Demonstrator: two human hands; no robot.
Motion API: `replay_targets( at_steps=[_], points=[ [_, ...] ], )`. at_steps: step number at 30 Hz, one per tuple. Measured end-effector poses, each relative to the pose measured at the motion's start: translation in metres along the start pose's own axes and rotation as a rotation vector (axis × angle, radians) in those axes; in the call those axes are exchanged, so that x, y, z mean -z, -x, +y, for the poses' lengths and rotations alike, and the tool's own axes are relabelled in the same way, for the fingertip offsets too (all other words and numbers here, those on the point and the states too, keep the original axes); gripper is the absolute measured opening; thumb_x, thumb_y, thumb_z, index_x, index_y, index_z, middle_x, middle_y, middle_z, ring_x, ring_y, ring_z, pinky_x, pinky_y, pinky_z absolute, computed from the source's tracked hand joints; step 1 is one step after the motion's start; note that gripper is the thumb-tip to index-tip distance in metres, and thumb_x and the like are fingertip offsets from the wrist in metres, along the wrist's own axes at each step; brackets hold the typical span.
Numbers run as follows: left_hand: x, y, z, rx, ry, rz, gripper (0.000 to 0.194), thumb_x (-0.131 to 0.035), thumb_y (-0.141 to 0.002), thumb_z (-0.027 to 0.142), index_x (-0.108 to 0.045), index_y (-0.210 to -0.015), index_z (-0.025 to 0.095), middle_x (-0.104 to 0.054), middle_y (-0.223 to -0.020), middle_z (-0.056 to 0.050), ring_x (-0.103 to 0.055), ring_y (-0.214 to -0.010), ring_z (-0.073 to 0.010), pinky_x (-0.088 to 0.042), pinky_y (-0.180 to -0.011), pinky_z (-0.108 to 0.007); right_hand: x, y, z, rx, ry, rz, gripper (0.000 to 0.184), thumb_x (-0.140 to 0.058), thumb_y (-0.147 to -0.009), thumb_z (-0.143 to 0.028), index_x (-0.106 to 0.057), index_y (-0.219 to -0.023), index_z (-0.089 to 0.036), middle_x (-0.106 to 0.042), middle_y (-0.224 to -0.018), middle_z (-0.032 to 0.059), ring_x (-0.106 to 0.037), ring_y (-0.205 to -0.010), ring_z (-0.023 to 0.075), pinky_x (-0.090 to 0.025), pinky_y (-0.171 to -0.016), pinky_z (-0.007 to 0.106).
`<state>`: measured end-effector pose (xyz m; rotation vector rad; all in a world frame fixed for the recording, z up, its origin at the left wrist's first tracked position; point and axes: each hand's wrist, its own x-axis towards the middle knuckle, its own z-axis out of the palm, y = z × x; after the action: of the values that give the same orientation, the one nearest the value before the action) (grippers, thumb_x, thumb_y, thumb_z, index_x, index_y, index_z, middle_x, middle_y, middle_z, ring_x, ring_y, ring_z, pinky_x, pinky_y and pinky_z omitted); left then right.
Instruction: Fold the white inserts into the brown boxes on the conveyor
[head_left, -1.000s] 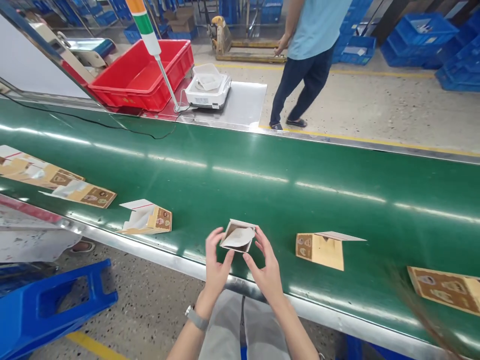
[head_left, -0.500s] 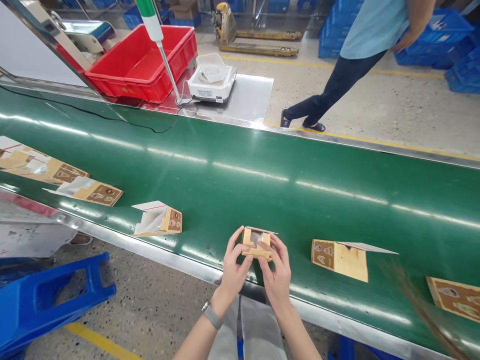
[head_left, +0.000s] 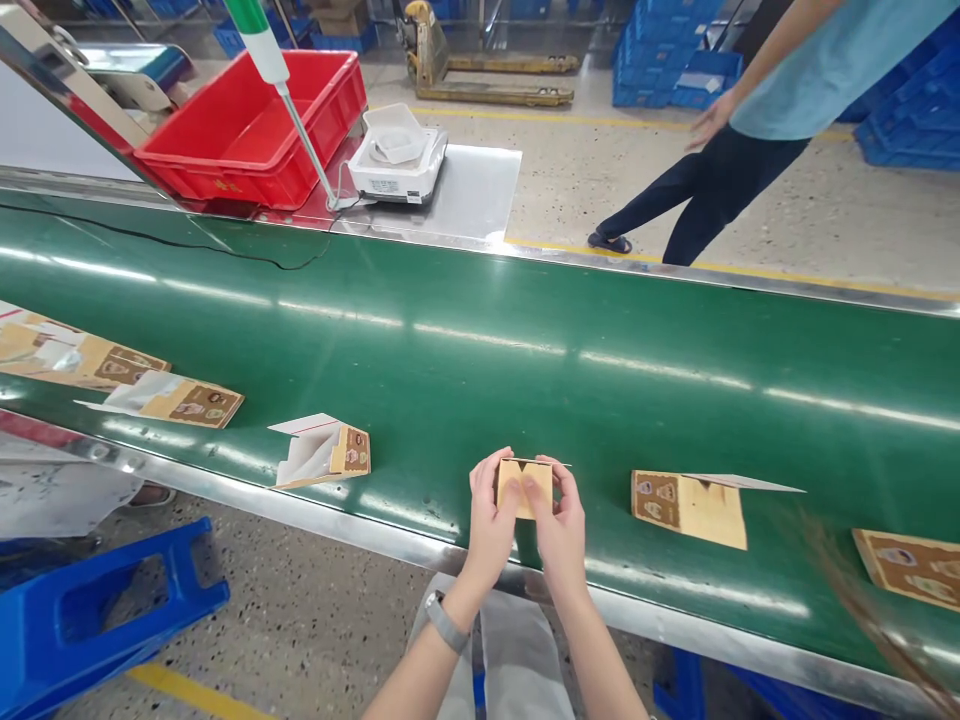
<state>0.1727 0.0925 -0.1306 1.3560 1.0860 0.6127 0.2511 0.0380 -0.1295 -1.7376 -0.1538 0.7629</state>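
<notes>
Between my two hands is a small tan cardboard box (head_left: 525, 477) over the green conveyor belt (head_left: 450, 400). My left hand (head_left: 491, 515) grips its left side, with the thumb pressed on the tan face. On the opposite side my right hand (head_left: 559, 520) holds it the same way, its thumb beside the other one. A thin flap edge shows along the box's top. Left of my hands lies an open box (head_left: 352, 450) with a white lining and a raised flap. To the right rests another tan and brown box (head_left: 694, 505) with its flap out.
More boxes (head_left: 202, 400) lie at the far left, and a brown printed box (head_left: 911, 568) at the far right. Beyond the belt are a red crate (head_left: 247, 140), a white scale (head_left: 397, 170) and a walking person (head_left: 750, 150). A blue stool (head_left: 105, 610) stands at lower left.
The box's open end with a pale insert showed at first; flaps were then folded over it, and a tan face now covers it under my thumbs. The person beyond walked right.
</notes>
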Motion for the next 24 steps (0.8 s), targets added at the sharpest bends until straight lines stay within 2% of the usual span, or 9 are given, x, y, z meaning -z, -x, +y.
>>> replay_targets(
  at_steps=[3,6,10,14,17,19,21,22,24],
  points=[
    [-0.010,0.002,0.001,-0.008,-0.014,0.030,0.028,-0.052,-0.096,0.029,-0.061,-0.123,0.027,-0.061,-0.130,-0.009,-0.051,-0.128,-0.0252,-0.044,-0.110,-0.046,0.006,-0.002,0.002,0.011,0.024,0.033,0.058,-0.068,-0.078,-0.058,-0.062,-0.120,-0.020,-0.067,-0.118,0.0119,-0.067,-0.099,0.0271,-0.056,-0.079,0.038],
    [-0.018,0.001,0.004,0.035,0.022,0.016,0.028,-0.056,-0.092,0.024,-0.063,-0.119,0.026,-0.061,-0.127,-0.009,-0.055,-0.122,-0.0249,-0.048,-0.106,-0.045,0.015,-0.002,0.004,0.009,0.062,0.012,0.058,-0.066,-0.081,-0.061,-0.060,-0.124,-0.022,-0.064,-0.128,0.0125,-0.067,-0.096,0.0249,-0.056,-0.080,0.038],
    [-0.030,-0.006,0.007,0.100,0.069,0.020,0.023,-0.062,-0.088,0.022,-0.065,-0.111,0.024,-0.062,-0.119,-0.009,-0.060,-0.115,-0.0245,-0.051,-0.103,-0.044,0.028,-0.008,0.011,0.051,0.107,0.014,0.060,-0.061,-0.084,-0.064,-0.059,-0.128,-0.023,-0.061,-0.135,0.0134,-0.066,-0.104,0.0266,-0.055,-0.087,0.040],
    [-0.031,0.005,0.010,0.045,0.102,-0.063,0.043,-0.064,-0.091,0.032,-0.057,-0.133,0.027,-0.059,-0.136,-0.011,-0.058,-0.124,-0.0247,-0.050,-0.106,-0.043,0.045,-0.005,0.008,0.180,0.199,0.065,0.065,-0.055,-0.089,-0.062,-0.051,-0.139,-0.021,-0.053,-0.145,0.0154,-0.060,-0.121,0.0312,-0.053,-0.095,0.047],
    [-0.002,0.035,0.009,-0.077,0.026,-0.041,0.050,-0.064,-0.093,0.033,-0.051,-0.141,0.029,-0.059,-0.139,-0.010,-0.060,-0.122,-0.0243,-0.052,-0.102,-0.041,0.059,0.020,-0.003,0.437,0.308,0.266,0.058,-0.056,-0.092,-0.050,-0.047,-0.142,-0.023,-0.050,-0.148,0.0143,-0.051,-0.131,0.0341,-0.045,-0.106,0.056],
    [0.035,0.057,0.004,-0.267,-0.095,0.141,0.030,-0.063,-0.093,0.028,-0.062,-0.123,0.027,-0.067,-0.119,-0.008,-0.064,-0.106,-0.0217,-0.054,-0.092,-0.037,0.058,0.041,-0.008,0.590,0.328,0.270,0.037,-0.056,-0.095,-0.039,-0.058,-0.129,-0.026,-0.061,-0.133,0.0115,-0.056,-0.125,0.0326,-0.045,-0.106,0.057],
    [0.080,0.071,-0.006,-0.464,-0.168,0.468,0.016,-0.066,-0.090,0.022,-0.064,-0.106,0.025,-0.063,-0.097,-0.003,-0.063,-0.091,-0.0180,-0.054,-0.081,-0.031,0.043,0.055,-0.010,0.643,0.325,0.049,0.022,-0.055,-0.096,-0.031,-0.065,-0.115,-0.028,-0.069,-0.115,0.0084,-0.065,-0.111,0.0290,-0.054,-0.097,0.052],
    [0.102,0.072,-0.012,-0.480,-0.195,0.608,0.020,-0.070,-0.087,0.021,-0.062,-0.105,0.025,-0.061,-0.097,-0.003,-0.061,-0.090,-0.0169,-0.053,-0.080,-0.030,0.030,0.059,-0.010,0.631,0.324,-0.103,0.021,-0.055,-0.096,-0.030,-0.066,-0.114,-0.028,-0.071,-0.112,0.0077,-0.068,-0.106,0.0273,-0.057,-0.092,0.048],
    [0.140,0.064,-0.024,-0.385,-0.238,0.693,0.038,-0.073,-0.085,0.025,-0.057,-0.119,0.025,-0.058,-0.118,-0.006,-0.061,-0.101,-0.0174,-0.053,-0.086,-0.031,-0.004,0.057,-0.009,0.571,0.296,-0.349,0.032,-0.056,-0.096,-0.030,-0.062,-0.128,-0.027,-0.070,-0.125,0.0090,-0.068,-0.111,0.0261,-0.060,-0.090,0.044]
  ],
)
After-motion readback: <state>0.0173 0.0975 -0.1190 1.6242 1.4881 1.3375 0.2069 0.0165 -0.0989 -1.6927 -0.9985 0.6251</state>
